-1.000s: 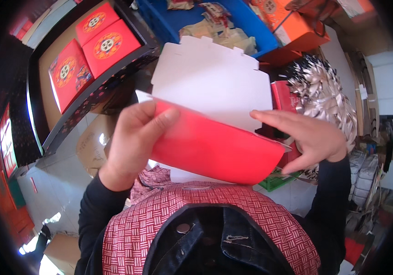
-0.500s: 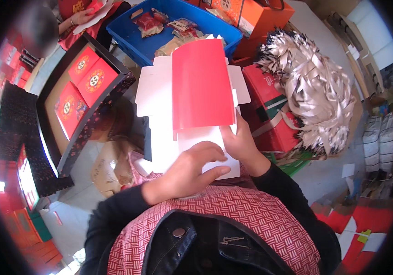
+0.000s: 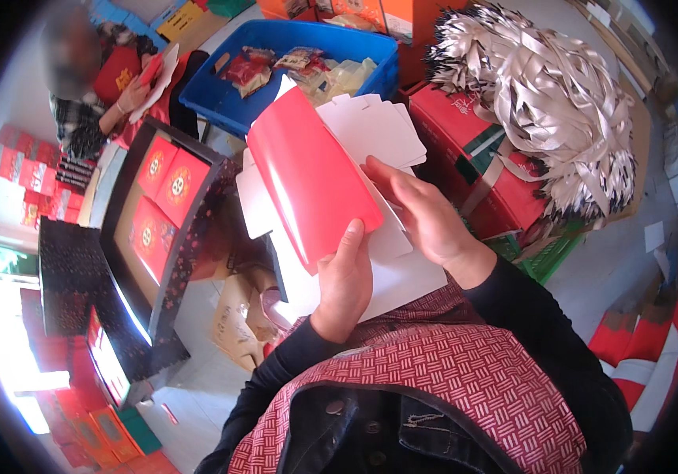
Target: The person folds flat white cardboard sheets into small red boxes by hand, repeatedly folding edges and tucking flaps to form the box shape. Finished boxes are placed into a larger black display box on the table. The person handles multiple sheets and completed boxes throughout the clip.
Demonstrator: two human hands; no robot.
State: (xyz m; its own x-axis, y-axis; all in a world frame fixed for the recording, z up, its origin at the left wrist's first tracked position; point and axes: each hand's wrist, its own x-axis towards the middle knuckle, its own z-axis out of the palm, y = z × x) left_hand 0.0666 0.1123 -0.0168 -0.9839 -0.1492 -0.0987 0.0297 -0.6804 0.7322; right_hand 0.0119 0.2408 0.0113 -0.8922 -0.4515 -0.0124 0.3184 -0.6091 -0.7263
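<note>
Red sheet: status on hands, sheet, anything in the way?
Left hand gripping red sheet at near end; right hand open beside it. Sheet curved, over white cardboard. Blue bin beyond, not blocking.

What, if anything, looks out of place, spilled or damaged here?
The glossy red sheet in the left hand shows no visible damage. Slightly odd: a thin red strip and a flat white scrap lie loose on the grey floor, and strands from the silvery-beige ribbon heap trail untidily across the rectangular red box.

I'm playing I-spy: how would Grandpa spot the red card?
Find the blue bin. Below it in view, the wearer's left hand holds the red card over white cardboard. Unlike the patterned red boxes in the black tray, it looks plain and glossy.
</note>
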